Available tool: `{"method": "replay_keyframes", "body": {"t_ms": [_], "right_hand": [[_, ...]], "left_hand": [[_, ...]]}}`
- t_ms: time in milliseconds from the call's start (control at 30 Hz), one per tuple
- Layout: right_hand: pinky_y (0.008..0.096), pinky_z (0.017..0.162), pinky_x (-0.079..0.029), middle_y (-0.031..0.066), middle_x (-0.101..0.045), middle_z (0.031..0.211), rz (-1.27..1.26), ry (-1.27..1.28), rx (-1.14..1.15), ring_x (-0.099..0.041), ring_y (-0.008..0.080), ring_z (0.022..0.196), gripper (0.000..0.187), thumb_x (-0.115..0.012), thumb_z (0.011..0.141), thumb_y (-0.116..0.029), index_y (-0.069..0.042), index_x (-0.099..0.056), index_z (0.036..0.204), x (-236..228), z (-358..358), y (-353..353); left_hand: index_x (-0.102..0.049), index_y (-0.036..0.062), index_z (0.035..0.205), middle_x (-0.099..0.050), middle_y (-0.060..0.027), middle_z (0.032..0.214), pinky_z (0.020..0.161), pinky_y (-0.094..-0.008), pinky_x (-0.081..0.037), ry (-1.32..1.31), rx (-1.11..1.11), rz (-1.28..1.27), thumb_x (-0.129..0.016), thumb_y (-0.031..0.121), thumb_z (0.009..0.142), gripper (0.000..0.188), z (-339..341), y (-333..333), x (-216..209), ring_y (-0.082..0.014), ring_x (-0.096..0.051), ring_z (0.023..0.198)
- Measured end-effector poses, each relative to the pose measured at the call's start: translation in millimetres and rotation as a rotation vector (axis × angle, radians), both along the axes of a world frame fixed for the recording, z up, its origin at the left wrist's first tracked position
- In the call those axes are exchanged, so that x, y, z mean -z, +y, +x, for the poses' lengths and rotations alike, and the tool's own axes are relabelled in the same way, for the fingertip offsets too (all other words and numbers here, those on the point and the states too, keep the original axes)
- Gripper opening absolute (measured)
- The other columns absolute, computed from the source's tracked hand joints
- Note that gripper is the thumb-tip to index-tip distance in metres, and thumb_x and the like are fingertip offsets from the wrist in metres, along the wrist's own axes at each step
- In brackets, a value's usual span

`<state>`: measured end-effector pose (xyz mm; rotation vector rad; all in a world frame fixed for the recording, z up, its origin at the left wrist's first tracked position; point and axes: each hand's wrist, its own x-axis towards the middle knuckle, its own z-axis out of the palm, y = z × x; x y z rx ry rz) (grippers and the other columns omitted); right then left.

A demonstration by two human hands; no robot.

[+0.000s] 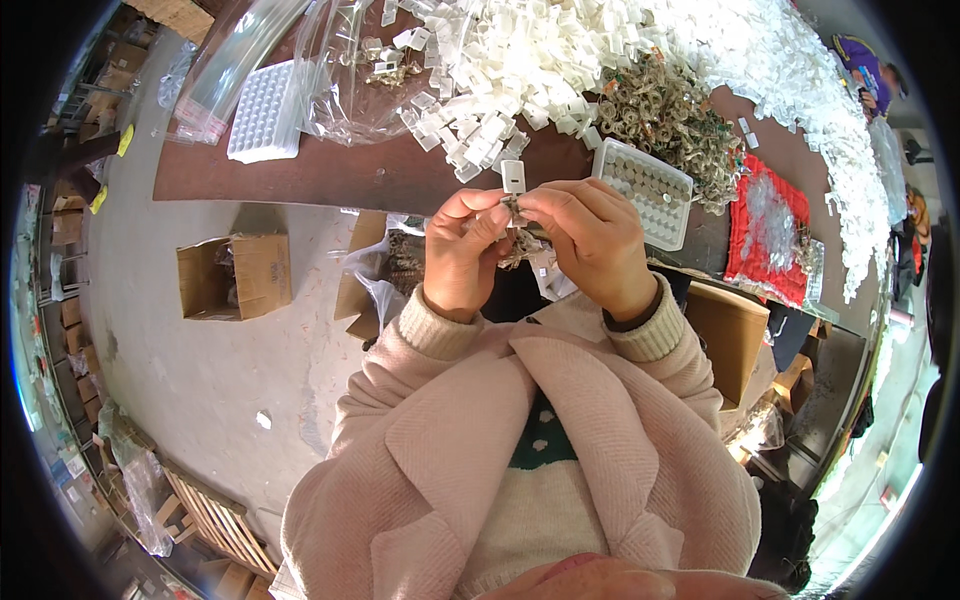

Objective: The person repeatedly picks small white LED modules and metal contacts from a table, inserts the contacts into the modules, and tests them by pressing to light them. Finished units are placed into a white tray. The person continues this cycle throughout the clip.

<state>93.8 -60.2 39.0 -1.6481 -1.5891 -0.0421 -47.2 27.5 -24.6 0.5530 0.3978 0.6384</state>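
My left hand point(462, 250) and my right hand point(590, 240) meet close together above the near edge of a brown table point(330, 170). Both pinch a small bunch of metal parts point(517, 238) between the fingertips. A small white plastic piece point(514, 176) stands just above my fingers. Right of my hands lies a white tray point(645, 190) with rows of round cells holding small parts. A heap of white plastic pieces point(520, 60) and a pile of brownish metal parts point(665, 120) lie behind the hands. My pink sleeves come up from below.
A second white cell tray point(263, 110) and clear plastic bags point(340, 70) lie at the table's left. A red mat point(768, 235) lies at the right. Open cardboard boxes point(235, 275) stand on the grey floor to the left, another box point(728, 335) under the table's right. Another person point(868, 72) sits far right.
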Motion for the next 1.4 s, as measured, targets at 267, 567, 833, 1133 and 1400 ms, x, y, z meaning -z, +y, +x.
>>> {"method": "replay_keyframes", "body": {"t_ms": [267,567,833,1133,1400], "right_hand": [[0.0355,0.066,-0.052,0.0081,-0.071,0.092,-0.037,-0.028,-0.029,-0.066,0.0263,0.076,0.022,-0.072,0.08,0.002,-0.006,-0.071,0.101,3,7,-7],[0.0354,0.072,-0.052,0.0101,-0.069,0.098,-0.014,0.059,-0.018,-0.068,0.0276,0.082,0.028,-0.07,0.082,0.0,-0.004,-0.07,0.11,5,5,-13],[0.0249,0.07,-0.054,0.0076,-0.07,0.097,-0.077,0.891,-0.017,-0.068,0.0119,0.084,0.016,-0.076,0.08,0.005,0.0,-0.073,0.095,10,6,-24],[0.0236,0.077,-0.053,0.0048,-0.067,0.098,-0.112,0.772,0.108,-0.066,0.0105,0.086,0.012,-0.071,0.086,0.006,0.001,-0.069,0.097,8,0,-27],[0.023,0.073,-0.052,0.0033,-0.066,0.09,-0.097,0.765,0.177,-0.063,0.0072,0.078,0.013,-0.068,0.09,0.002,0.0,-0.064,0.102,9,-7,-26]], "left_hand": [[-0.068,0.0068,0.106,-0.068,-0.0036,0.087,0.053,-0.0214,-0.036,0.019,0.059,-0.044,-0.069,0.017,0.095,0.015,7,-4,6,-0.0083,-0.051,0.064],[-0.067,0.0074,0.108,-0.069,-0.0013,0.089,0.058,-0.0215,-0.045,0.016,0.036,-0.083,-0.069,0.018,0.095,0.017,13,-6,5,-0.007,-0.056,0.067],[-0.065,0.0096,0.105,-0.069,-0.0026,0.093,0.059,-0.0219,-0.046,-0.017,0.081,0.03,-0.071,0.015,0.094,0.014,12,-12,4,-0.0091,-0.058,0.07],[-0.065,0.0099,0.105,-0.068,-0.0026,0.095,0.061,-0.0233,-0.045,-0.037,0.104,0.019,-0.071,0.014,0.093,0.014,15,-18,4,-0.0094,-0.057,0.073],[-0.065,0.0108,0.105,-0.067,-0.0002,0.09,0.06,-0.0218,-0.043,-0.008,0.114,-0.037,-0.071,0.02,0.094,0.015,17,-23,1,-0.0086,-0.055,0.069]]}}
